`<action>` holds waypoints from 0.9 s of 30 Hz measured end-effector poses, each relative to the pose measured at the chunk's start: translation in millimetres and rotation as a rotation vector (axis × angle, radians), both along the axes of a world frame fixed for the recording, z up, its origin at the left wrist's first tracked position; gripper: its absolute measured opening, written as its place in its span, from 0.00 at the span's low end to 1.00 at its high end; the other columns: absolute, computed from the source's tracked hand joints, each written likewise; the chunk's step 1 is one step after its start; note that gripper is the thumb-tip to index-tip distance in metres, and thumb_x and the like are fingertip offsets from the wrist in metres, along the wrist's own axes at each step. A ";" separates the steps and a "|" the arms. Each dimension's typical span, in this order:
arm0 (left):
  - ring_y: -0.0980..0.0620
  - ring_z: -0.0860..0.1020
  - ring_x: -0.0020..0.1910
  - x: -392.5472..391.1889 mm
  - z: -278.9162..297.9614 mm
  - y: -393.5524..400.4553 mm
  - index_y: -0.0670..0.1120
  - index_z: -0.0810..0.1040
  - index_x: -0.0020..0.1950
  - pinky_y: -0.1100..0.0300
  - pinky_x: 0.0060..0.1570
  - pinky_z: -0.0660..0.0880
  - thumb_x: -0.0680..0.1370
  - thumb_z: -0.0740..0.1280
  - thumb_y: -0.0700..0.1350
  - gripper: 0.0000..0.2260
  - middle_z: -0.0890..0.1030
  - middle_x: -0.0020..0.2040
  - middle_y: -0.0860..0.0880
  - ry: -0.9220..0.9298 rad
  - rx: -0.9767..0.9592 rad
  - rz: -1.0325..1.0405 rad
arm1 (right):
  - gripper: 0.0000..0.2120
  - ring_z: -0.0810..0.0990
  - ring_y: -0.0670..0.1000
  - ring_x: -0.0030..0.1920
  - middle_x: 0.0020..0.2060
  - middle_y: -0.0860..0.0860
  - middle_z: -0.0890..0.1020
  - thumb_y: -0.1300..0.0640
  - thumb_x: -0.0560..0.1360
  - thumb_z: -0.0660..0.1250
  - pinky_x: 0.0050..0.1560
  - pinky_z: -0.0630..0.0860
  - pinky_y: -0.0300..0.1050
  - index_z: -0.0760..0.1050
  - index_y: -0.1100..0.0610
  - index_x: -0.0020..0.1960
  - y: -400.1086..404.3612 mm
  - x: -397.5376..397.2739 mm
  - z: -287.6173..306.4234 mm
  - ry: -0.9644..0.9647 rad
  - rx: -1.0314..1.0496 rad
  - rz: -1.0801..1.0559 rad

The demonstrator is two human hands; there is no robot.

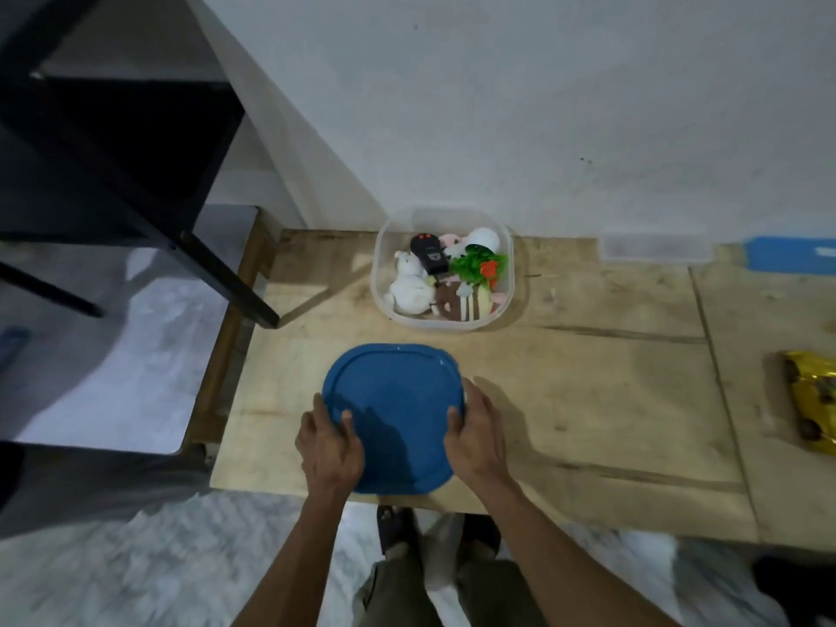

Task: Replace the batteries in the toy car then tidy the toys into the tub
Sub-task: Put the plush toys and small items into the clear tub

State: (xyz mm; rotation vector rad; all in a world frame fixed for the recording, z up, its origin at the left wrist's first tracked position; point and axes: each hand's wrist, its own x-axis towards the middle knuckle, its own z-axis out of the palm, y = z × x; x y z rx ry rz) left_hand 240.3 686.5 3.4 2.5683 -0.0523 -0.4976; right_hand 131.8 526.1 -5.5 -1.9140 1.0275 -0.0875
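Tub [505, 282] beyond both grips, near the tabletop's [588, 400] far edge, well apart from them. Clear plastic, uncovered, packed with toys [409, 289]: white plush, black remote, green leaves. Left grip [330, 445] and right grip [477, 434] curled round opposite edges of blue lid [393, 414], thumbs on top. Gold car [814, 400] far right of right grip.

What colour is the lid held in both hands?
Blue; the lid shows plainly in the head view, the only one.
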 end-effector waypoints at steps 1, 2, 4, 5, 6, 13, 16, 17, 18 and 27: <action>0.30 0.68 0.66 0.3 -1.4 1.5 0.43 0.58 0.79 0.34 0.61 0.70 0.84 0.56 0.52 0.25 0.71 0.67 0.35 0.022 0.017 -0.009 | 0.23 0.72 0.59 0.67 0.66 0.54 0.75 0.56 0.81 0.59 0.64 0.73 0.54 0.63 0.50 0.75 3.2 -0.1 -5.2 0.007 0.042 -0.010; 0.32 0.65 0.70 1.7 -2.0 2.4 0.45 0.56 0.80 0.34 0.63 0.68 0.84 0.55 0.53 0.26 0.68 0.70 0.38 0.042 0.035 -0.022 | 0.25 0.70 0.57 0.69 0.69 0.53 0.72 0.55 0.81 0.59 0.67 0.71 0.55 0.60 0.49 0.77 6.2 1.3 -8.8 0.018 0.076 -0.029; 0.36 0.61 0.73 4.6 -2.2 3.1 0.48 0.53 0.81 0.35 0.65 0.66 0.85 0.54 0.54 0.26 0.64 0.75 0.42 0.070 0.044 -0.060 | 0.26 0.66 0.55 0.73 0.73 0.52 0.68 0.53 0.82 0.58 0.71 0.68 0.55 0.56 0.49 0.79 12.6 4.7 -13.2 0.031 0.118 -0.060; 0.36 0.60 0.73 5.5 -2.5 3.6 0.48 0.52 0.81 0.35 0.65 0.66 0.85 0.54 0.54 0.27 0.63 0.76 0.43 0.078 0.034 -0.079 | 0.27 0.65 0.55 0.73 0.74 0.52 0.67 0.53 0.82 0.58 0.71 0.67 0.55 0.55 0.49 0.79 16.2 7.0 -14.7 0.032 0.127 -0.074; 0.36 0.60 0.73 6.3 -2.6 4.0 0.48 0.52 0.81 0.35 0.65 0.66 0.85 0.54 0.54 0.27 0.63 0.76 0.43 0.084 0.021 -0.085 | 0.27 0.65 0.55 0.74 0.75 0.52 0.66 0.53 0.82 0.58 0.72 0.66 0.54 0.55 0.49 0.79 19.2 9.5 -15.7 0.033 0.138 -0.098; 0.33 0.68 0.66 10.2 -4.7 18.0 0.44 0.57 0.80 0.40 0.64 0.68 0.84 0.57 0.51 0.25 0.67 0.70 0.35 0.127 -0.099 -0.006 | 0.26 0.67 0.53 0.72 0.71 0.48 0.70 0.50 0.80 0.64 0.73 0.67 0.56 0.62 0.50 0.76 33.7 10.2 -25.6 0.022 0.192 -0.295; 0.36 0.74 0.61 0.4 4.5 27.3 0.44 0.60 0.80 0.47 0.61 0.73 0.85 0.57 0.47 0.23 0.70 0.65 0.38 0.091 -0.201 0.050 | 0.26 0.66 0.53 0.73 0.72 0.48 0.70 0.51 0.80 0.63 0.74 0.65 0.54 0.61 0.51 0.76 38.8 2.5 -22.9 0.018 0.214 -0.337; 0.37 0.75 0.61 -0.8 7.7 29.1 0.44 0.62 0.79 0.48 0.60 0.73 0.85 0.58 0.45 0.22 0.72 0.63 0.38 0.089 -0.230 0.082 | 0.26 0.66 0.52 0.73 0.72 0.48 0.70 0.51 0.81 0.63 0.74 0.65 0.54 0.61 0.50 0.76 39.7 0.7 -19.9 0.012 0.221 -0.351; 0.38 0.75 0.62 -1.5 11.4 29.8 0.44 0.64 0.78 0.49 0.62 0.72 0.85 0.58 0.43 0.21 0.74 0.63 0.39 0.096 -0.260 0.118 | 0.25 0.66 0.52 0.73 0.72 0.47 0.70 0.51 0.81 0.63 0.74 0.65 0.55 0.61 0.50 0.76 40.4 -1.0 -17.5 0.005 0.225 -0.367; 0.40 0.76 0.57 18.5 66.8 15.3 0.43 0.67 0.77 0.55 0.56 0.70 0.84 0.59 0.46 0.21 0.75 0.58 0.39 -0.122 -0.387 -0.092 | 0.27 0.67 0.54 0.72 0.72 0.51 0.69 0.44 0.80 0.61 0.70 0.67 0.51 0.64 0.53 0.76 39.1 0.4 53.2 -0.077 -0.081 -0.384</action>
